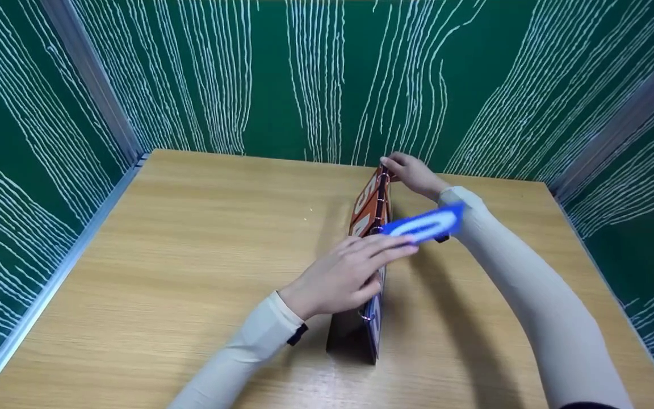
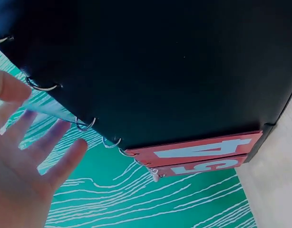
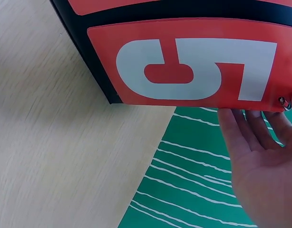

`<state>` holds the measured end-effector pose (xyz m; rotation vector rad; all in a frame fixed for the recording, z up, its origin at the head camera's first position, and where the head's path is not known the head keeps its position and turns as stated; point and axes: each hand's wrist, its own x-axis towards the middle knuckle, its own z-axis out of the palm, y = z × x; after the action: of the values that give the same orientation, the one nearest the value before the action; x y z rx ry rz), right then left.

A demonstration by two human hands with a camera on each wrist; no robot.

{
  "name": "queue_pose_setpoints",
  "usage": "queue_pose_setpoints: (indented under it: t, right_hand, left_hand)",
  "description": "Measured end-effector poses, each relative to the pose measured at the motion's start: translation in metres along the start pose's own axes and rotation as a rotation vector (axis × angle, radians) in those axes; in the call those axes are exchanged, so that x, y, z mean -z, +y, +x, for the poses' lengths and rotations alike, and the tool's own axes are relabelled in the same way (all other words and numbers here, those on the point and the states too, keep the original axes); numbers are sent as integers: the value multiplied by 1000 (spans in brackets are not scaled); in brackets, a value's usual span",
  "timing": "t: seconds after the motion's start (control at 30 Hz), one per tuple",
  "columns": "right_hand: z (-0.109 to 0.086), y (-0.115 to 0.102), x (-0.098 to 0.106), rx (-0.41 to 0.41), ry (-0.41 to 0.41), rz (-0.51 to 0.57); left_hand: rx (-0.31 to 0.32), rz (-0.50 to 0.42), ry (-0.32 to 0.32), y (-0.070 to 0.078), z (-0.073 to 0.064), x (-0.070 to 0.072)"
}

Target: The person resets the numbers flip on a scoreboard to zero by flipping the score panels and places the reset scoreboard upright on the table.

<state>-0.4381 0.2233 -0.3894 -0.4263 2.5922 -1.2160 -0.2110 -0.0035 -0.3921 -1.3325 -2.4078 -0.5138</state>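
A black flip scoreboard (image 1: 351, 335) stands tent-like on the table, its ringed spine on top and running away from me. Over the spine a blue number card (image 1: 453, 217) with a white 0 is tilted up, blurred. Straight fingers of my left hand (image 1: 332, 278) touch this card from the near side, the thumb spread apart. My right hand (image 1: 415, 173) grips the far top corner, thumb on the spine and fingers along the end. In the right wrist view, a red card with a white 5 (image 3: 210, 71) hangs beside those fingers. Red 4 and 5 cards (image 2: 198, 149) show in the left wrist view.
The light wooden table (image 1: 202, 227) extends on both sides of the scoreboard. Green panels (image 1: 270, 74) with white wavy lines stand along its back and sides, joined by grey metal posts (image 1: 97, 74) at the corners.
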Motion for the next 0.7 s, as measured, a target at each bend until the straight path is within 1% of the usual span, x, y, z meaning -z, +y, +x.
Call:
queue_pose_setpoints:
  t: [0.13, 0.2, 0.3, 0.47, 0.6, 0.7]
  right_hand:
    - [-1, -2, 1, -11, -11, 18]
    - [-1, -2, 1, -9, -11, 26]
    - [0, -1, 1, 3, -12, 28]
    - [-1, 0, 1, 23, -6, 19]
    - [-1, 0, 0, 26, -1, 13]
    - [-4, -3, 0, 10, -4, 17]
  left_hand:
    - [12, 54, -129, 1, 0, -4]
    - [21, 56, -182, 1, 0, -6]
    - [26, 56, -227, 1, 0, -7]
    - [24, 47, -234, 1, 0, -8]
    - [16, 40, -211, 0, 0, -12]
    - [2, 41, -190, 0, 0, -13]
